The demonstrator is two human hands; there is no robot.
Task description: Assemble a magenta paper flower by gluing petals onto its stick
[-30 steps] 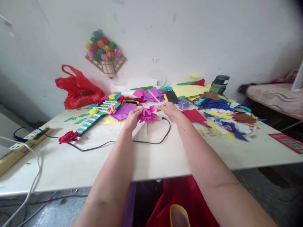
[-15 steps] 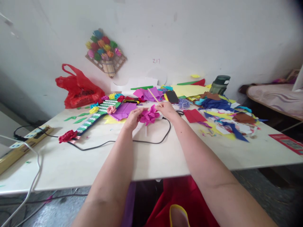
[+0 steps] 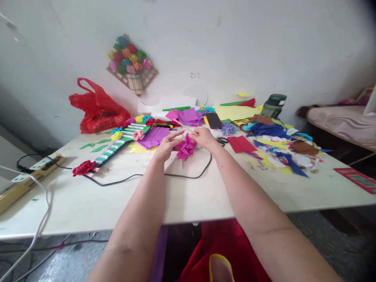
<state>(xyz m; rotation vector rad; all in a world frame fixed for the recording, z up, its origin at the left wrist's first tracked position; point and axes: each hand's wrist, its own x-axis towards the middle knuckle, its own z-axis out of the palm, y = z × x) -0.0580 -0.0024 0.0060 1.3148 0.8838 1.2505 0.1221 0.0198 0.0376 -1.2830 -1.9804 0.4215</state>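
Observation:
Between my two hands, over the middle of the white table (image 3: 188,196), is a magenta paper flower (image 3: 187,148). My left hand (image 3: 168,145) is at its left side, thumb and fingers closed on the petals' edge. A thin pale wooden stick (image 3: 182,125) slants up and left from my right hand (image 3: 203,138), which pinches it just above the flower. A white upright piece below the flower is partly hidden and too unclear to name.
Green-and-white striped panel (image 3: 113,150) with paper flowers lies left, near a red plastic bag (image 3: 96,111). Black cable (image 3: 126,180) crosses the table. Scissors (image 3: 222,141), a phone (image 3: 214,120), paper scraps (image 3: 267,131) and a dark bottle (image 3: 273,105) are to the right.
The stick has tilted further left and its upper end is lower. The magenta flower has turned and shifted slightly right and down. My left fingers are more stretched out.

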